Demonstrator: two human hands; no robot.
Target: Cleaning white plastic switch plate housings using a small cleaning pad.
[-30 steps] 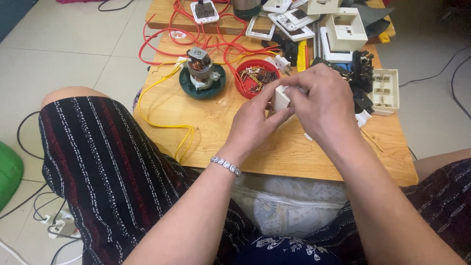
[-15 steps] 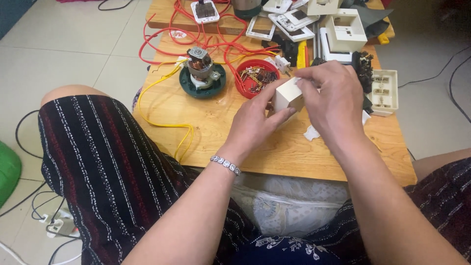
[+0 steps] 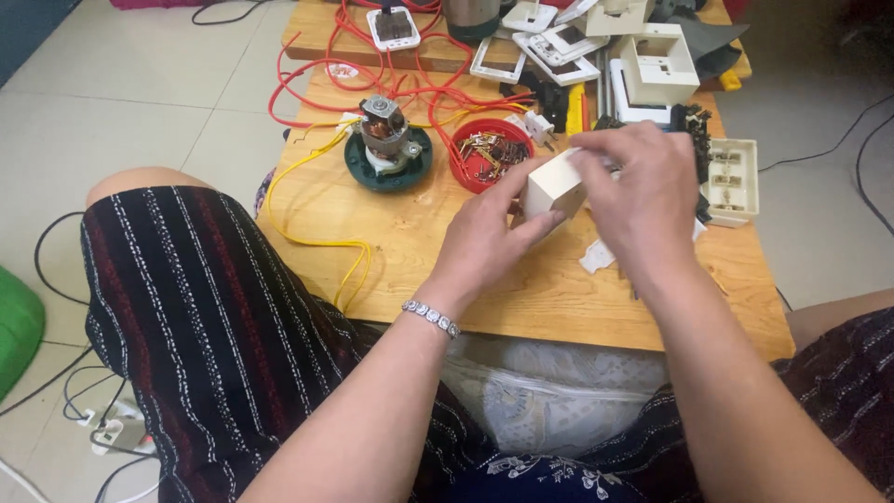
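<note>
While the person sits with knees on either side of a low wooden tabletop [image 3: 400,242], both hands meet over its middle around a small cream-white plastic box [image 3: 555,183]. The left hand [image 3: 489,237] comes up from below, its grip closed on the box with the thumb on the near face and fingers round the far side, a beaded bracelet [image 3: 431,318] at the wrist. The right hand [image 3: 643,191] reaches over from above, fingers curled onto the box's upper right edge, so the box is held between the two, lifted clear of the wood and tilted with one corner toward the camera. Just beyond the box sits a red bowl [image 3: 491,153] full of small metal parts, and to its left a small electric motor [image 3: 386,140] stands upright on a dark green round base. Red wire [image 3: 307,102] loops across the far part of the tabletop, and a yellow wire [image 3: 321,244] trails from the motor toward the near edge. At the right rim lies a cream switch module [image 3: 731,182], face up, with several white wall-plate frames [image 3: 656,65] heaped farther back. A scrap of white paper [image 3: 596,256] lies under the right wrist. On the tiled floor at lower left, a white power strip [image 3: 110,434] rests among dark cables.
</note>
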